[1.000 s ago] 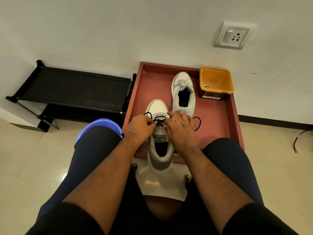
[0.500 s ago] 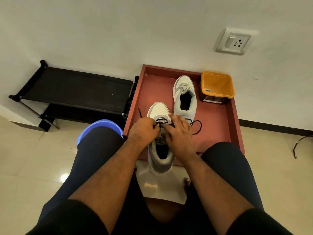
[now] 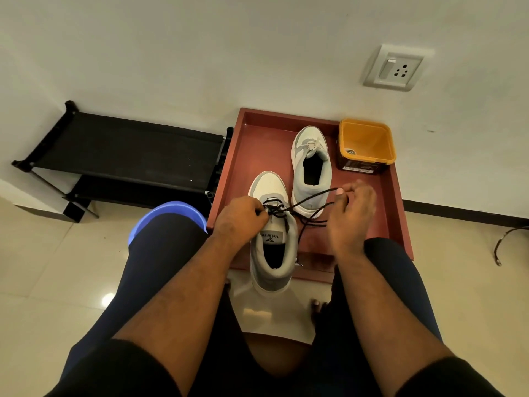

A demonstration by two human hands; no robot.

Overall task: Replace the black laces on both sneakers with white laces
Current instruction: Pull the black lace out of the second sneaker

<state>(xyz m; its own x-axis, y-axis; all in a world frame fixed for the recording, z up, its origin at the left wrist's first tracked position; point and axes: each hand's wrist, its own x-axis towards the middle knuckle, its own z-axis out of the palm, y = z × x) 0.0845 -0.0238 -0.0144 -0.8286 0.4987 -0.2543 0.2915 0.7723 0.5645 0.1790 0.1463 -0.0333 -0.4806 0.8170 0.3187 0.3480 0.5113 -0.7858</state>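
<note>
A white and grey sneaker [image 3: 271,247] lies with its toe on the red tray [image 3: 389,213] and its heel over the tray's front edge. A black lace [image 3: 307,202] is threaded through its upper eyelets. My left hand [image 3: 242,217] grips the sneaker at the eyelets and holds the lace there. My right hand [image 3: 352,213] is out to the right, pinching the black lace and holding it taut. A second sneaker [image 3: 310,167] with white laces stands farther back on the tray.
An orange tub [image 3: 365,146] sits in the tray's back right corner. A black shoe rack [image 3: 123,156] stands at the left against the wall. A blue stool [image 3: 148,222] shows under my left leg. A cable [image 3: 508,239] lies on the floor at the right.
My right hand has moved from the sneaker's tongue out to the right, drawing the black lace taut. My left hand stays at the eyelets.
</note>
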